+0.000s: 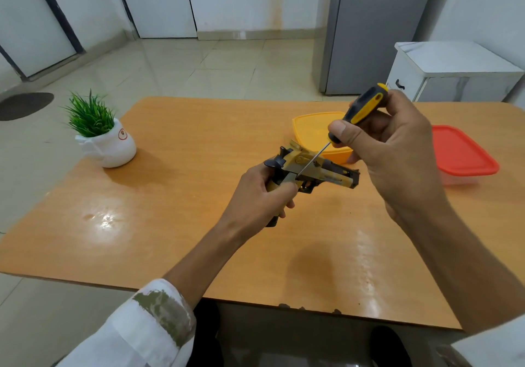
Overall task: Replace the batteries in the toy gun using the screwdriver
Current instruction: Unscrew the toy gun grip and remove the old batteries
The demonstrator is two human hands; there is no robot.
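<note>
While the left hand (pixel 264 193) grips the gun (pixel 318 172) by its handle above the tabletop (pixel 170 210), the right hand (pixel 392 150) pinches the screwdriver (pixel 363 110), its tip resting on the gun's side near the grip. I judge the tip could slip off the screw if the shaft tilts or the gun turns, scratching plastic or jabbing the left fingers just beside it.

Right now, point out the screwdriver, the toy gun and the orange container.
screwdriver (pixel 366 105), head view, on its yellow-and-black handle.
toy gun (pixel 338 178), head view, on the barrel's side.
orange container (pixel 314 126), head view, on its lid.
</note>
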